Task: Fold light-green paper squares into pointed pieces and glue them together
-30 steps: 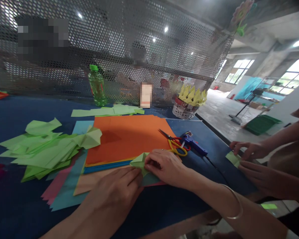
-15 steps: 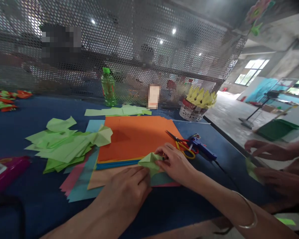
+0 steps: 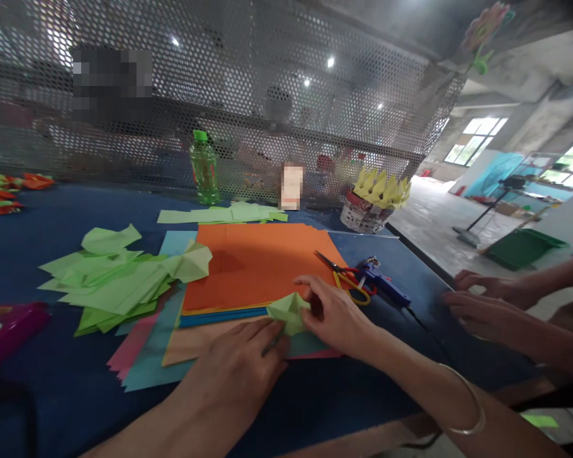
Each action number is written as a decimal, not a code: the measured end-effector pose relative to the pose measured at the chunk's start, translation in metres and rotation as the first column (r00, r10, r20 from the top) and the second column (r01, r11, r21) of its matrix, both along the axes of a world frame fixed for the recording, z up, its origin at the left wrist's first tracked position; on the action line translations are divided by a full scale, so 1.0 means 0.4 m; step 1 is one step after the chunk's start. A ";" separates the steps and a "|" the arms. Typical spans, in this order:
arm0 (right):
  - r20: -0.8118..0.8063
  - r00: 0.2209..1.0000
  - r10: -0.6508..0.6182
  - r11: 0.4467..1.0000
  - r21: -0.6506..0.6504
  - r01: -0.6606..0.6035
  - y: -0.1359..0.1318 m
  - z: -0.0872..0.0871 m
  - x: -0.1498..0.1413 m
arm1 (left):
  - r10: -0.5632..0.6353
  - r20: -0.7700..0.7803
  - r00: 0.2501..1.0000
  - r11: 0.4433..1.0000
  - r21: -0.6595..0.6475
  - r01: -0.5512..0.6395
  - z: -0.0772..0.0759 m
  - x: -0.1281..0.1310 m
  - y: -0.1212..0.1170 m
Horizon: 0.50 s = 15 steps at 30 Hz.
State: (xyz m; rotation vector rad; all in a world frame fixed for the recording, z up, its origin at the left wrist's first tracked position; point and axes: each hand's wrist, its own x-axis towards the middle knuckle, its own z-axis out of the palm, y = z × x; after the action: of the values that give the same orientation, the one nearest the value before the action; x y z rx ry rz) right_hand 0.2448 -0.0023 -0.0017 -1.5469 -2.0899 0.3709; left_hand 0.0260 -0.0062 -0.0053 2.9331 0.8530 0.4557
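Note:
A partly folded piece of light green paper (image 3: 290, 312) is between my two hands, over the front edge of a stack of coloured sheets. My left hand (image 3: 246, 356) has its fingers closed on the paper's left lower edge. At its right side, my right hand (image 3: 341, 318) has thumb and curled fingers against the paper, while the index finger is lifted off it. Orange sheets (image 3: 253, 261) top the stack. Beyond my right hand, scissors (image 3: 348, 280) with red and yellow handles lie beside a blue glue gun (image 3: 384, 283).
Loose green paper pieces (image 3: 109, 280) are piled left of the stack. Green strips (image 3: 219, 213) and a green bottle (image 3: 204, 168) sit behind it. A basket with yellow paper points (image 3: 367, 210) stands back right. A magenta object (image 3: 16, 331) lies left; another person's hands (image 3: 487, 305) are right.
My right index finger has lifted and straightened away from the green paper. The other person's hands have moved inward over the table edge, and the green paper they held no longer shows.

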 end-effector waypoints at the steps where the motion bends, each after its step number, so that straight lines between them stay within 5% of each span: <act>1: 0.022 1.000 0.004 1.000 0.003 -0.004 -0.004 0.004 -0.002 | 0.000 -0.007 1.000 1.000 0.001 0.000 -0.001 0.000 0.002; 12: 0.031 0.992 0.120 0.993 0.017 -0.121 -0.020 0.028 -0.009 | 0.010 -0.047 0.999 1.000 0.021 -0.009 -0.007 -0.009 0.012; 15: 0.014 0.985 0.174 0.985 0.019 -0.174 -0.016 0.032 -0.003 | 0.032 0.052 0.998 0.999 0.042 -0.034 -0.013 -0.011 0.013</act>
State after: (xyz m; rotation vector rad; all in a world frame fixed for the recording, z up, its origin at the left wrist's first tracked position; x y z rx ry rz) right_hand 0.2437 -0.0088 0.0110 -1.3623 -2.2390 0.4016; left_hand 0.0217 -0.0009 -0.0104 2.9353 0.8983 0.5555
